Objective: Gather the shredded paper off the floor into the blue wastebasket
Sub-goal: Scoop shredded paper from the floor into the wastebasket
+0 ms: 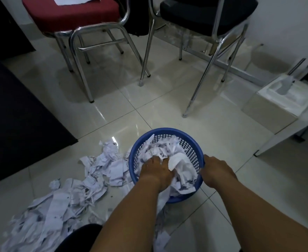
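Observation:
The blue wastebasket (142,142), a round mesh one, stands on the tiled floor in front of me, holding white paper scraps. My left hand (155,170) is inside it, fingers pressed down into the shredded paper there. My right hand (216,170) grips the basket's right rim. A long spread of shredded paper (62,202) lies on the floor to the left of the basket, reaching toward the lower left corner. A few strips hang over the basket's near side under my left forearm.
A red-seated chrome chair (71,13) and a black-seated chrome chair (207,11) stand behind the basket. A dark mat (17,113) covers the floor at left. A white box (277,104) sits at right beside a white table leg. My dark knee (80,237) is at the bottom.

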